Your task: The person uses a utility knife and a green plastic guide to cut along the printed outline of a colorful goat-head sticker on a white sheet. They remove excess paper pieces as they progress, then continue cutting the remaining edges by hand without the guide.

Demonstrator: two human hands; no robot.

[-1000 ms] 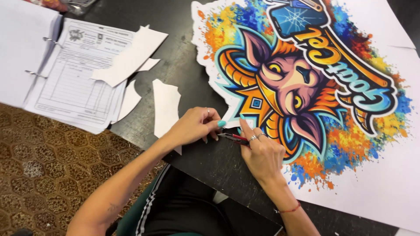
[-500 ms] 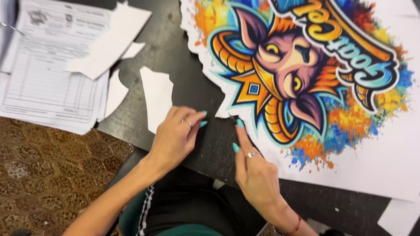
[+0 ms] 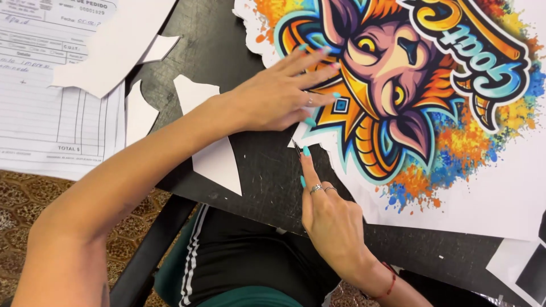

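Two hands trimming a bright printed sheet on a dark worktop.

The left hand [image 3: 278, 99] lies flat and spread, grasping nothing, pressing the colourful print [image 3: 409, 91] down so it cannot slide. The right hand [image 3: 327, 210] is just below it, forefinger stretched along a thin dark blade [image 3: 296, 146] at the print's cut white edge, the other fingers loosely curled; the tool's handle is hidden, so its grip is unclear. White paper scraps [image 3: 213, 153] lie pushed aside on the worktop [image 3: 267, 170], with a lined form [image 3: 51, 96] further left.
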